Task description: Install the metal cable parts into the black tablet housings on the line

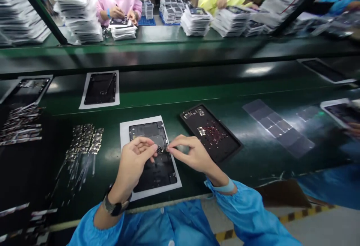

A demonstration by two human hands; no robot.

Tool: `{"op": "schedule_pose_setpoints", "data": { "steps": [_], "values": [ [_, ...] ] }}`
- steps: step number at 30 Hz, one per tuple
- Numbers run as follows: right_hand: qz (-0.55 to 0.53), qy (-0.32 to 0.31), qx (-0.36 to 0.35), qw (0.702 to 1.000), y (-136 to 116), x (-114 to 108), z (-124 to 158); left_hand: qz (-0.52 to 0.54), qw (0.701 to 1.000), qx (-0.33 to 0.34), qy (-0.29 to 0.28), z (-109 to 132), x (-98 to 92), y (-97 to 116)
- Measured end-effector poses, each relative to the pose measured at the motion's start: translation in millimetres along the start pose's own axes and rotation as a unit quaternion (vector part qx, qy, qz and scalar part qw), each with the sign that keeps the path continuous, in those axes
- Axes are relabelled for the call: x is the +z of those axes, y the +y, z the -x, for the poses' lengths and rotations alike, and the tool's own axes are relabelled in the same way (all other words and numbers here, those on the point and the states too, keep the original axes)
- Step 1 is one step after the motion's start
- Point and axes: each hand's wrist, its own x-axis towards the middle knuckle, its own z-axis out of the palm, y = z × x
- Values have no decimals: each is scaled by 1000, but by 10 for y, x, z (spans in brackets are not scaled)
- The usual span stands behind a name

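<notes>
A black device back cover (153, 171) lies on a white sheet (125, 129) on the green bench in front of me. Above its upper middle, my left hand (133, 161) and my right hand (191, 154) meet fingertip to fingertip, pinching a small dark component (160, 149) between them. A watch sits on my left wrist and a blue band on my right. To the right lies a black tray (212, 133) with small parts in it.
Several small metal parts (84, 141) lie in rows at left, with strips of labels (19, 126) beyond. More covers on sheets (100, 88) ride the belt. Clear film strips (278, 128) lie at right. Two people work at stacked trays (195, 21) across the line.
</notes>
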Motion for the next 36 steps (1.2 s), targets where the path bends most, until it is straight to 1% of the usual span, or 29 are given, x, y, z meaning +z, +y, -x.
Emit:
{"op": "schedule_pose_setpoints", "data": {
  "steps": [2, 5, 9, 13, 16, 22, 29, 33, 36],
  "values": [
    [-29, -18, 18, 999, -20, 97, -6, -4, 1000, 4, 1, 21, -21, -21],
    [-59, -39, 44, 996, -26, 173, -15, -9, 1000, 5, 7, 33, -71, -41],
    [-40, -42, 52, 997, -31, 206, -9, -10, 1000, -2, 20, 2, -106, -122],
    [20, -35, 59, 997, -62, 205, 5, -7, 1000, -8, 24, -29, -84, -188],
    [32, -35, 71, 996, -82, 193, 9, -6, 1000, -11, 23, -44, -54, -211],
    [-7, -46, 136, 990, -57, 148, 14, -8, 1000, -13, 20, -70, -34, -223],
    [-28, -8, 127, 991, -46, 79, 62, 0, 1000, -4, 28, -149, -39, -176],
    [-50, -11, 141, 989, -67, 77, 70, 5, 1000, -14, 12, -137, 9, -165],
    [-80, -32, 166, 982, -61, 84, 59, 8, 1000, -26, -5, -130, 48, -162]
  ]
}}
